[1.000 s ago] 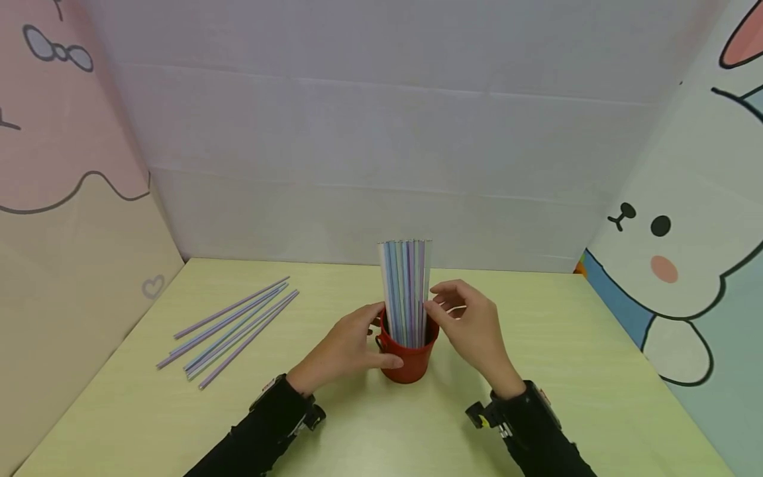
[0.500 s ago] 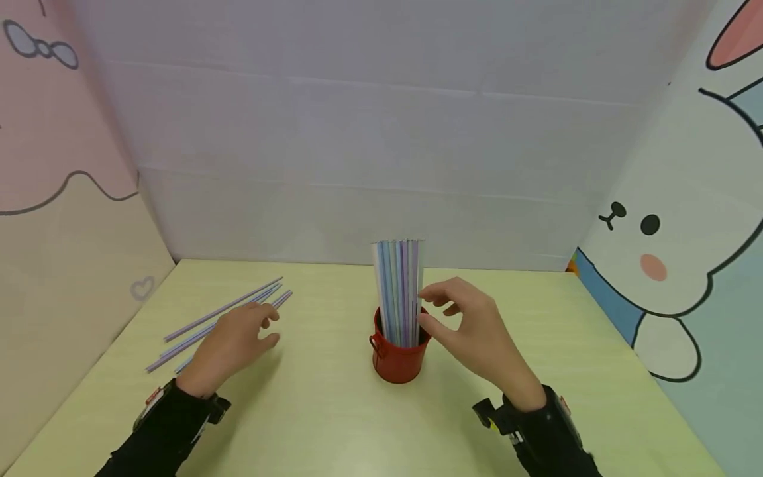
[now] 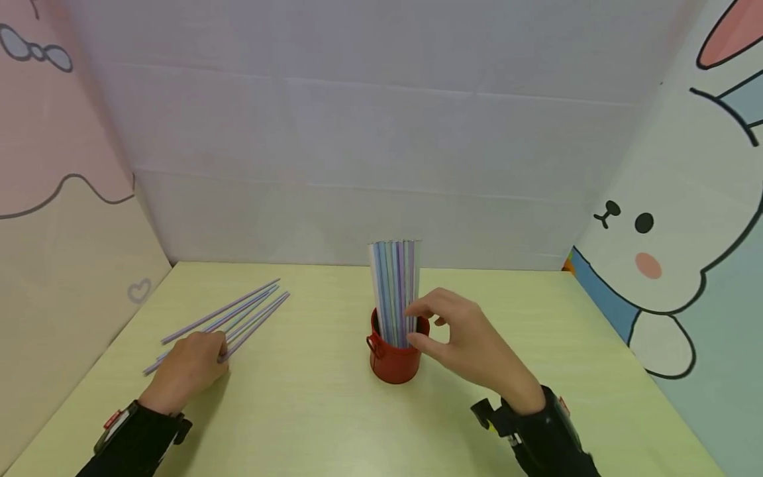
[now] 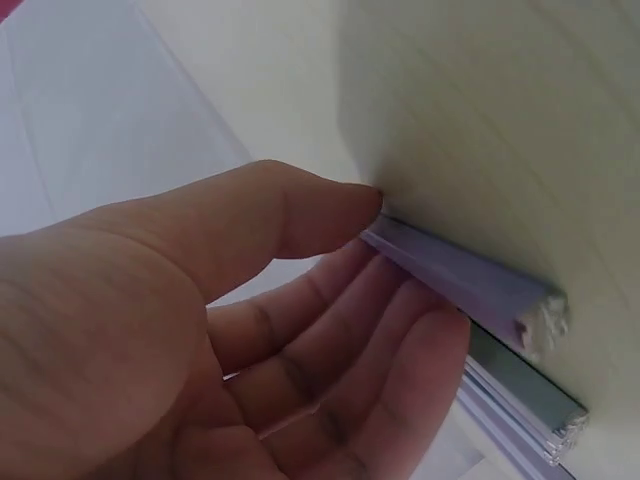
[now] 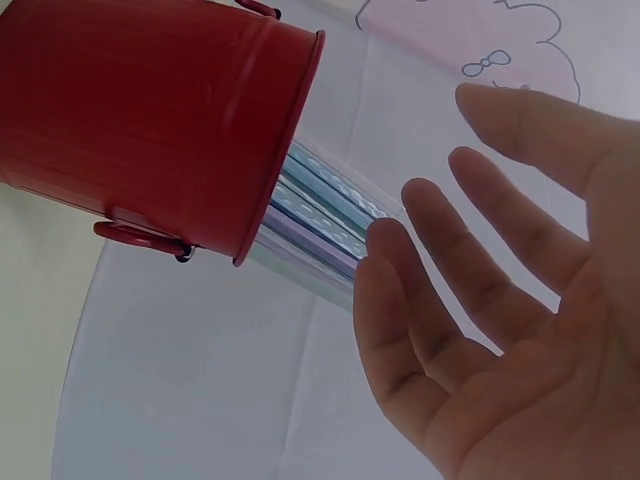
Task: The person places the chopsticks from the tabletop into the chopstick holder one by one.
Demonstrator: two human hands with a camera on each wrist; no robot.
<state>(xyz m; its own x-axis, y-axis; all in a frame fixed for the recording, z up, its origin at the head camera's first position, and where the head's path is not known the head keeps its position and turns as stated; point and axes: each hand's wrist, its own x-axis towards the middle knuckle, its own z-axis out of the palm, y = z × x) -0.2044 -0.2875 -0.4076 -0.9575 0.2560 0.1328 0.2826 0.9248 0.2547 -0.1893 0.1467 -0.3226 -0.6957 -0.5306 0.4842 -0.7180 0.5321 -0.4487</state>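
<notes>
A small red bucket (image 3: 395,363) with side handles stands on the table, holding upright bundles of pastel paper strips (image 3: 390,285). My right hand (image 3: 461,334) is beside it, fingers loosely bent around air. In the right wrist view, those fingers (image 5: 440,270) are spread near the strips without gripping them. On the left, more thin bundles of strips (image 3: 208,322) lie fanned out on the table. My left hand (image 3: 189,364) is low over their near ends. The left wrist view shows its thumb and fingers pinching a purple strip bundle (image 4: 465,275), with a green-grey bundle (image 4: 525,380) close beside.
The pale yellow table (image 3: 310,424) ends at a white back panel (image 3: 357,165). Side panels with cartoon prints flank it: a pink and beige one (image 3: 65,265) on the left, a rabbit one (image 3: 685,245) on the right.
My left hand has left the bucket, moved left and down to the lying bundles, and pinched the purple one. My right hand stays by the bucket, slightly lower. The head view has shifted slightly.
</notes>
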